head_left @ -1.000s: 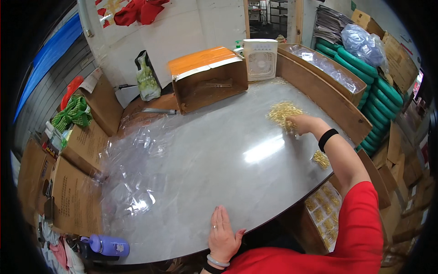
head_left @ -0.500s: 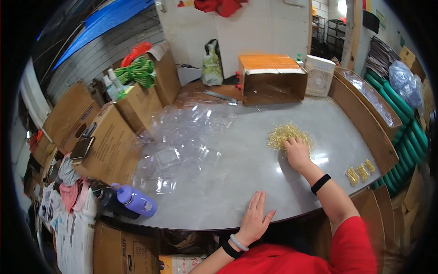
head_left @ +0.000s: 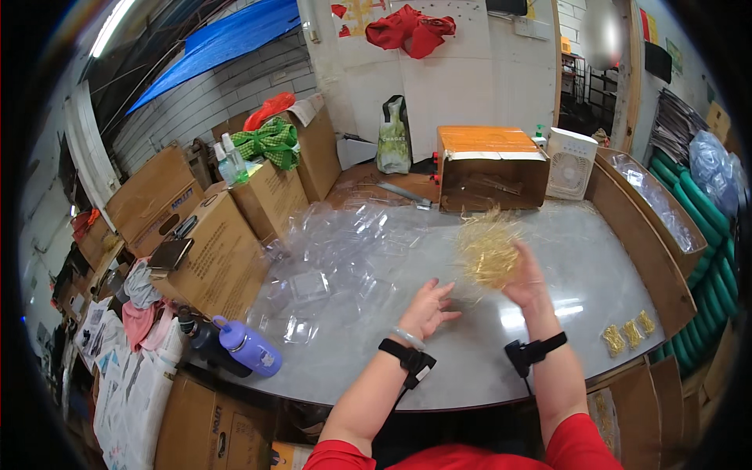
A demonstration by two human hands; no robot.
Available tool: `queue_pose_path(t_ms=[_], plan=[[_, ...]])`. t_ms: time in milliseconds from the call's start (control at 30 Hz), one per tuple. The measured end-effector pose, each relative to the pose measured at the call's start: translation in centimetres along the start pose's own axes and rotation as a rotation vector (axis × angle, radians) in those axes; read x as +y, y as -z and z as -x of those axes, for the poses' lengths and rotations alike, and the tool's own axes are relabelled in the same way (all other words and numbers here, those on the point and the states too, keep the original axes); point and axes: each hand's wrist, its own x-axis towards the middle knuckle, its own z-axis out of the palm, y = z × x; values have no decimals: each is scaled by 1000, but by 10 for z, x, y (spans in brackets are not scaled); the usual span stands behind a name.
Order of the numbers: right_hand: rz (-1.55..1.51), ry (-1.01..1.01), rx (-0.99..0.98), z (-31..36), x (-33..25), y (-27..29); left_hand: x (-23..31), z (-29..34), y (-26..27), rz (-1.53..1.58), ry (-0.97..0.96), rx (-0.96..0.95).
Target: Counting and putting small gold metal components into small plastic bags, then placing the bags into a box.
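Observation:
A heap of thin gold wire-like pieces [head_left: 487, 249] lies on the grey table [head_left: 407, 368], blurred by motion. Against its right side is my right hand [head_left: 529, 280], held on edge with the palm toward the heap. Its fingers look stretched out, though gold pieces cover some of them. To the lower left of the heap, my left hand [head_left: 427, 312] is open, fingers spread, holding nothing and apart from the gold pieces. Three small bundles of gold pieces [head_left: 631, 334], narrow in the middle, lie near the table's right edge.
Clear plastic cases [head_left: 333, 251] spread over the table's left half. A purple bottle [head_left: 249, 348] and a black bottle [head_left: 207, 345] stand at the front left. Behind the heap are an open carton [head_left: 492, 145] and a white fan [head_left: 569, 163]. Cardboard [head_left: 646, 243] walls the right edge.
My left hand has risen from the table's front edge toward the heap, its fingers now spread. My right hand has turned from palm down on the heap to its right side. The head view has shifted.

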Motion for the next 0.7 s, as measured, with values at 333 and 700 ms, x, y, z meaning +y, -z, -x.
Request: queue_pose_path(t_ms=[333,700], plan=[[-387,-185,-198,-38,37,24,-10,-20,9,286,-181,-247],[-578,-140,-66,-33,41,34,-7,-21,15,386,-222,-207]])
